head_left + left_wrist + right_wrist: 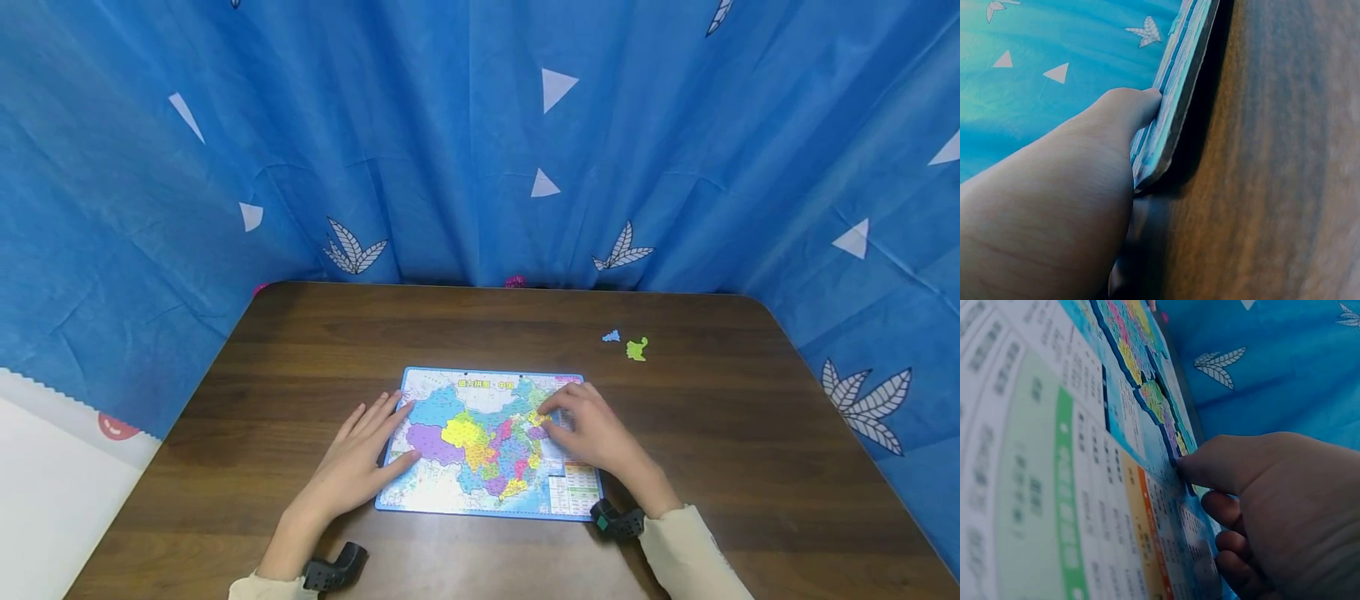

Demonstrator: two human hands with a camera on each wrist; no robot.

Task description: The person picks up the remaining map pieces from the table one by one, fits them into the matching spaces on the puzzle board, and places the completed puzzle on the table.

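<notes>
A map puzzle board point(427, 492) with a blue rim and coloured map pieces lies flat on the table. My left hand point(358, 467) rests on its left side, fingers spread and straight, thumb on the lower left part of the map. In the left wrist view the thumb point(1138, 107) lies over the board's edge point(1185, 94). At the map's right side my right hand point(588, 425) pinches a small yellow puzzle piece point(536, 418) between thumb and forefinger, down at the map. The right wrist view shows its thumb point(1210, 464) beside raised pieces point(1159, 403), other fingers curled.
On the table point(712, 417) behind the board's right corner lie a small blue puzzle piece point(611, 336) and a green puzzle piece point(637, 349). A blue patterned curtain point(465, 167) hangs along the back and sides. Something white point(60, 492) is at the left.
</notes>
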